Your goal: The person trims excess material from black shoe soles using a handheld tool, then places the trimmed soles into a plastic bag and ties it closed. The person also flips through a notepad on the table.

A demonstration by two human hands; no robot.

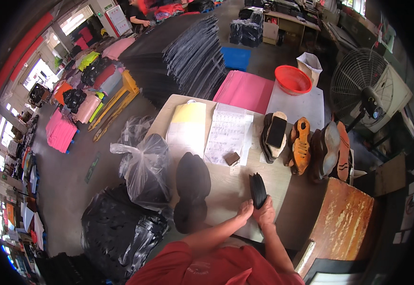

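Both my hands are at the near edge of the pale table (226, 185). My right hand (265, 214) wraps round the lower end of an upright bundle of thin black sole-shaped sheets (257, 190). My left hand (246, 209) is closed against the bundle's lower left side; its fingertips are partly hidden. To the left, a pile of black sole-shaped pieces (192, 178) lies along the table edge. Ahead of the bundle sits a small brown block (231, 158) on handwritten sheets (227, 133).
Stacked soles (274, 135), an orange sole-shaped form (302, 147) and more forms (331, 149) line the right side. A knotted clear plastic bag (145, 166) and a black bag (121, 228) stand left. Beyond are a red basin (293, 80) and a large fan (363, 90).
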